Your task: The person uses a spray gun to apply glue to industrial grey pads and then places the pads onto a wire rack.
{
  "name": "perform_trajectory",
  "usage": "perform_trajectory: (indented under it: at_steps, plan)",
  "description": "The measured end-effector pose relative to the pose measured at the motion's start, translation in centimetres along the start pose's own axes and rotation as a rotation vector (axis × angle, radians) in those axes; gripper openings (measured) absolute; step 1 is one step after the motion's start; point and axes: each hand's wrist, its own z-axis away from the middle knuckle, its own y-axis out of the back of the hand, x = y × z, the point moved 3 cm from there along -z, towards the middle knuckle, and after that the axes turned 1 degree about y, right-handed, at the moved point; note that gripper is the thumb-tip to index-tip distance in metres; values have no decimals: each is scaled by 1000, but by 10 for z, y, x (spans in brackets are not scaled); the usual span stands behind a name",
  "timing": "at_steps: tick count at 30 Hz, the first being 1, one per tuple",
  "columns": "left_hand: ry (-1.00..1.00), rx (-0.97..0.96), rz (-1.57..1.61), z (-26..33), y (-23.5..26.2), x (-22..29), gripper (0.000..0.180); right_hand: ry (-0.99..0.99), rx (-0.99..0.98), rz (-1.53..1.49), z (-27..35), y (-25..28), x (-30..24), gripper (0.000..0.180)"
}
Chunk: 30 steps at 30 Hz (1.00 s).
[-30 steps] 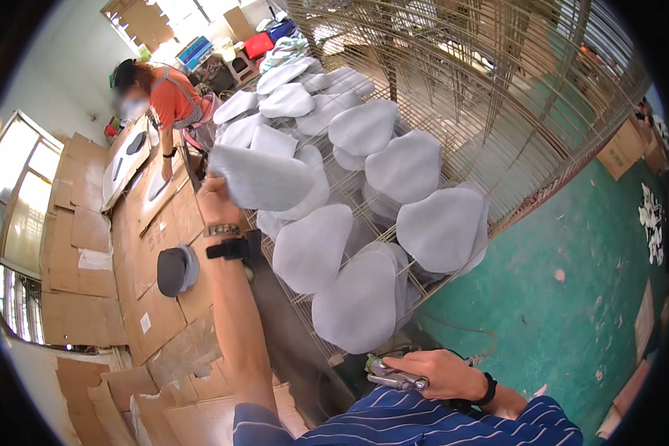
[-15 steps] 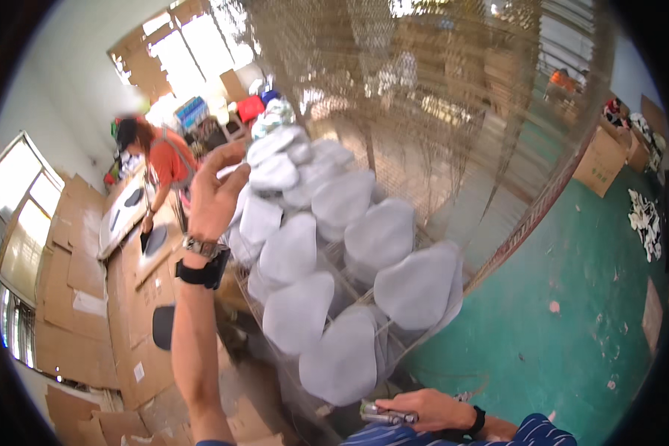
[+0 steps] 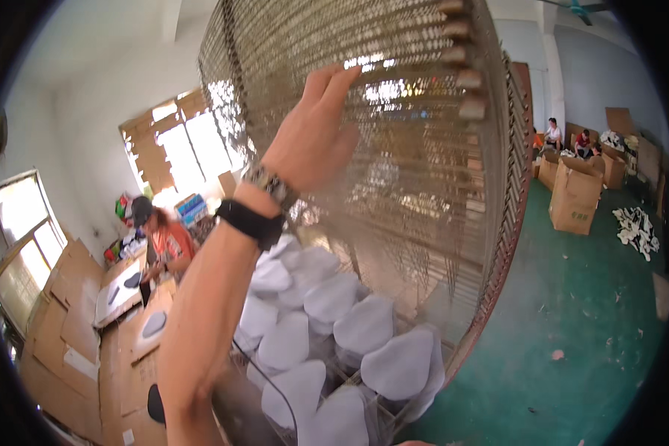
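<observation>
Fingers [image 3: 342,83] of the left hand [image 3: 305,141] are extended and loosely bent, set apart from the blurred thumb, with nothing seen held between them; they reach up in front of the tall wire racks [image 3: 394,186], and whether the fingertips touch the wires cannot be told. A patterned strap [image 3: 271,186] and a black band [image 3: 249,223] circle that wrist, and the bare forearm comes up from the lower edge. Of the right hand [image 3: 416,443] only a sliver of skin shows at the bottom of the view, so the state of its fingers cannot be told. The pale grey rounded pads [image 3: 364,325] lie below and to the right of the left forearm, in rows and overlapping stacks on a low wire rack, beneath the raised ones. A thin dark cord [image 3: 273,383] curves across the nearer pads. To the left of the forearm stands a table [image 3: 123,364] covered with cardboard; a single grey pad [image 3: 154,324] lies on it, and a dark rounded piece [image 3: 156,404] lies nearer, partly hidden by the arm. Beyond, a co-worker [image 3: 173,241] in an orange top and dark cap stands beside the table, both hands close together. Right of the racks, a cardboard box [image 3: 576,195] stands on the green floor [image 3: 543,320] near a heap of pale scraps [image 3: 635,232], with seated people [image 3: 554,135] farther back.
</observation>
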Motion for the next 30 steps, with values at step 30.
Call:
perform_trajectory:
  at_steps: [30]
  plan:
    - [1573,289,-532,479,340,437,47,200,-848,267,-82,-162,-55,76]
